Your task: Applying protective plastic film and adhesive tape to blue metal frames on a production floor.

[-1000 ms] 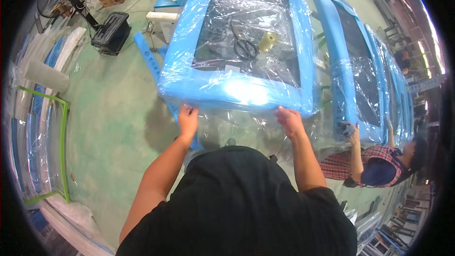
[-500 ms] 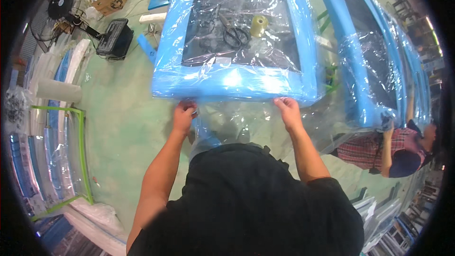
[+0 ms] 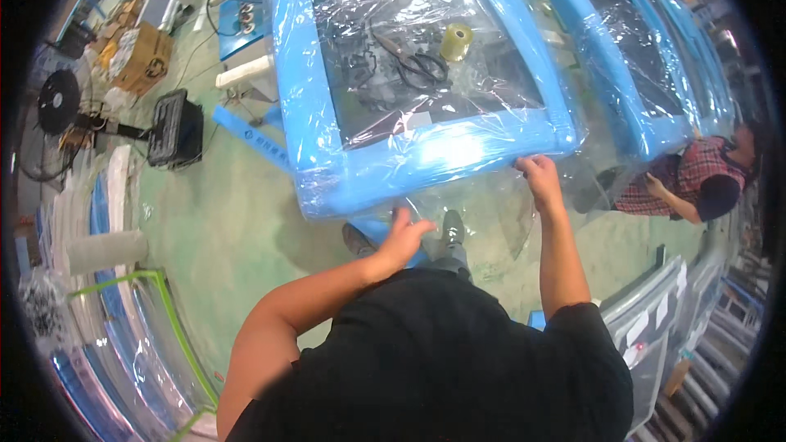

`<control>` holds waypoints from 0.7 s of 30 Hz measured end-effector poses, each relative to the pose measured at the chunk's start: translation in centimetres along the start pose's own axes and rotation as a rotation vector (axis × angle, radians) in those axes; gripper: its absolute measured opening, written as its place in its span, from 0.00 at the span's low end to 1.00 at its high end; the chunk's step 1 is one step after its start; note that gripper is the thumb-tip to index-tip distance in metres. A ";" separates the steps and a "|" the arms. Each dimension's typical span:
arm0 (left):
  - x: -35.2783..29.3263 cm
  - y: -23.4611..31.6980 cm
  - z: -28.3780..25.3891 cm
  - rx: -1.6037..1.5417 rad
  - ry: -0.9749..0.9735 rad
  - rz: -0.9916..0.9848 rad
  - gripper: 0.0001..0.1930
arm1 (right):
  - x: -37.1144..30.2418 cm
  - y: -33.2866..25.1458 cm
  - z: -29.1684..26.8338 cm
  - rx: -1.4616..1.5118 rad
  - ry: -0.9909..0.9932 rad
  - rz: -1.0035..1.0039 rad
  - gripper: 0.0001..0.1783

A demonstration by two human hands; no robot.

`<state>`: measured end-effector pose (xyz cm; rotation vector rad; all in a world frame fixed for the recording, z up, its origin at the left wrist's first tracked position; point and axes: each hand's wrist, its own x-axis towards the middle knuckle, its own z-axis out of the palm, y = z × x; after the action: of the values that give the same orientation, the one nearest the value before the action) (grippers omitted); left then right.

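A large frame edged in blue wrap (image 3: 385, 170), with a dark middle, lies in front of me under clear plastic film (image 3: 483, 205). Loose film hangs past its near edge. At the near right corner, my right hand (image 3: 540, 178) pinches the film along that edge. My left hand (image 3: 401, 239) is below the near edge, left of the middle, its thumb and fingers apart and nothing seen in them. Black-handled scissors (image 3: 422, 67) and a yellowish tape roll (image 3: 456, 42) rest on top of the film.
Another blue-wrapped frame (image 3: 610, 65) stands to the right, near a person in a checked garment (image 3: 688, 176). On the left are a fan (image 3: 59, 102), a black case (image 3: 175, 127), a cardboard box (image 3: 143, 57) and a green rack (image 3: 176, 319) beside long wrapped pieces.
My left hand has let go of the edge and moved right and nearer to me. My right hand keeps its pinch. The view has turned, so the frame now appears tilted.
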<state>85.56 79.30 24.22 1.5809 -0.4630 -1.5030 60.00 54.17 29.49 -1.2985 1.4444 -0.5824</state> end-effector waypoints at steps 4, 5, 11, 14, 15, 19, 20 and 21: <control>0.3 4.0 -1.8 0.048 -0.160 -0.121 0.29 | -0.3 0.1 0.6 -0.076 0.086 -0.029 0.15; -0.3 5.0 -1.8 0.065 -0.202 -0.118 0.29 | -0.9 -0.4 0.7 -0.099 0.111 -0.028 0.16; -1.5 8.9 -2.6 0.253 -0.276 -0.234 0.54 | 1.7 4.4 1.9 -0.388 0.280 -0.100 0.24; -1.3 9.3 -3.8 0.301 -0.264 -0.221 0.51 | 0.1 0.3 4.7 -0.417 0.285 -0.118 0.23; -1.3 10.1 -3.5 0.329 -0.247 -0.231 0.48 | -0.9 -0.5 4.7 -0.424 0.318 -0.101 0.23; -0.2 12.5 -2.8 0.551 -0.365 -0.360 0.51 | -2.0 -1.2 4.3 -0.428 0.350 -0.060 0.21; 0.1 13.3 -2.4 0.586 -0.380 -0.356 0.51 | -2.1 -1.0 4.6 -0.406 0.378 -0.046 0.21; 0.4 14.2 -2.1 0.608 -0.427 -0.437 0.51 | -2.2 -1.0 4.7 -0.472 0.397 -0.065 0.20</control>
<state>91.81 72.02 34.86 1.8999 -0.9279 -2.1976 64.35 57.19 29.63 -1.6658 1.9542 -0.5843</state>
